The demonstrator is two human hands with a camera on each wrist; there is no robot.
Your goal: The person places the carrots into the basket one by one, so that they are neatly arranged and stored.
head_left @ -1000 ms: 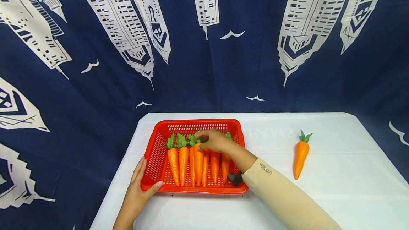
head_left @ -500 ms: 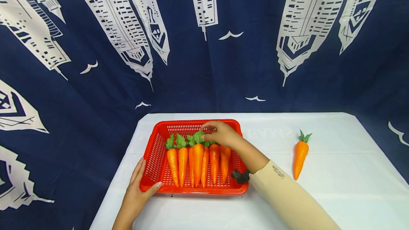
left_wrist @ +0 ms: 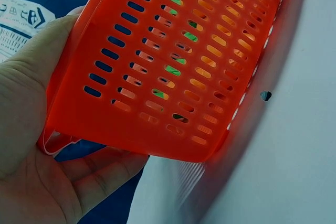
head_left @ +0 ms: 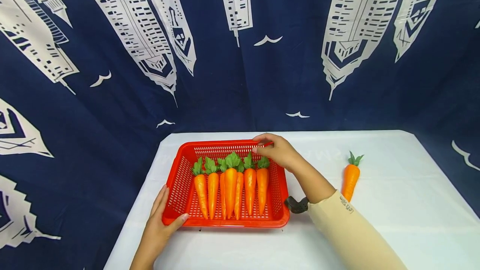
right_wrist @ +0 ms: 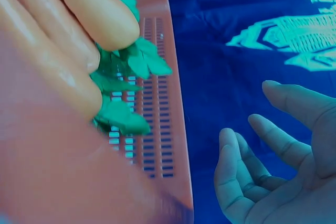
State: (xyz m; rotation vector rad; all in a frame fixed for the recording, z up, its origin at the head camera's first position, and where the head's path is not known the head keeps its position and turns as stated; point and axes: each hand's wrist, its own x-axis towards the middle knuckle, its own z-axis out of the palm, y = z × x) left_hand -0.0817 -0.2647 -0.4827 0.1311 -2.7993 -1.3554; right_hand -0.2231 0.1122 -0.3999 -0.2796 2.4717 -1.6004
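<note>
Several orange carrots (head_left: pixel 230 191) with green leafy tops lie side by side in a red slotted plastic basket (head_left: pixel 225 223), tops toward the far side. My left hand (head_left: pixel 155 228) holds the basket's near left corner. In the left wrist view the left hand (left_wrist: pixel 23 108) has thumb and fingers around the corner of the basket (left_wrist: pixel 136 135). My right hand (head_left: pixel 281 151) hovers by the far right corner of the basket, fingers loosely bent. Nothing is between the fingers of the right hand (right_wrist: pixel 278 166) in the right wrist view.
One more carrot (head_left: pixel 351 182) lies on the white tabletop (head_left: pixel 397 203) to the right of the basket, its lower tip hidden by the sleeve (head_left: pixel 348 228). A dark blue cloth (head_left: pixel 225 95) with white buildings hangs behind.
My right hand has drawn away from the carrot tops in the basket, moving right and back toward the far right corner. The left hand keeps its place on the basket.
</note>
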